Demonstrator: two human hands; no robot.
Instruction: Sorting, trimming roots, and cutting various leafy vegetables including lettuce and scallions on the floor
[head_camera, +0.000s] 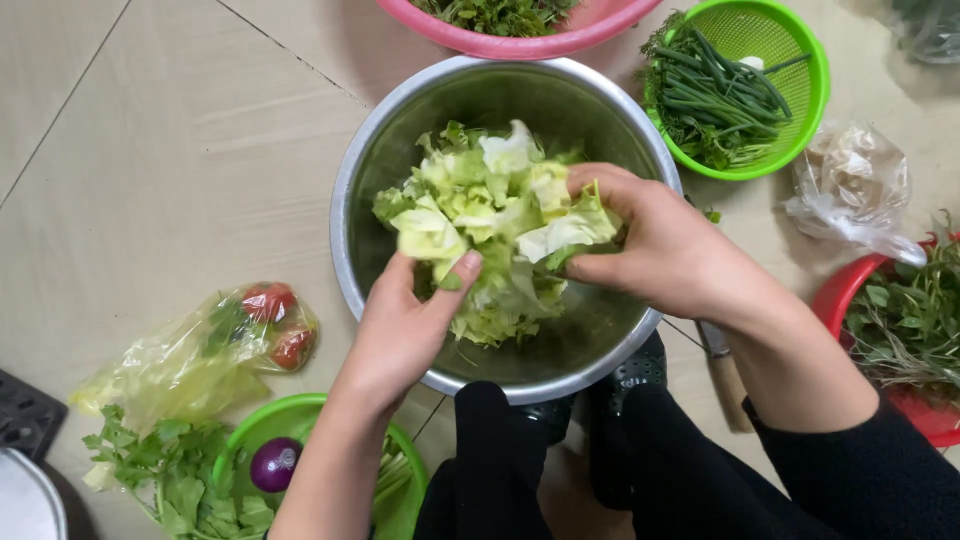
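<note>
A large steel bowl (380, 150) stands on the tiled floor, holding a heap of torn pale green lettuce leaves (480, 200). My left hand (400, 325) reaches in from the near rim and pinches a leaf with thumb and fingers. On the right side of the heap, my right hand (665, 250) grips a bunch of the leaves. Both hands are over the bowl, close together.
A pink basin of greens (520, 40) sits beyond the bowl, a green colander of chives (770, 90) at top right, a plastic bag (855, 190), a red basket of herbs (850, 290) at right. Bagged tomatoes (270, 320), a green basket with a red onion (275, 462) and coriander lie at lower left.
</note>
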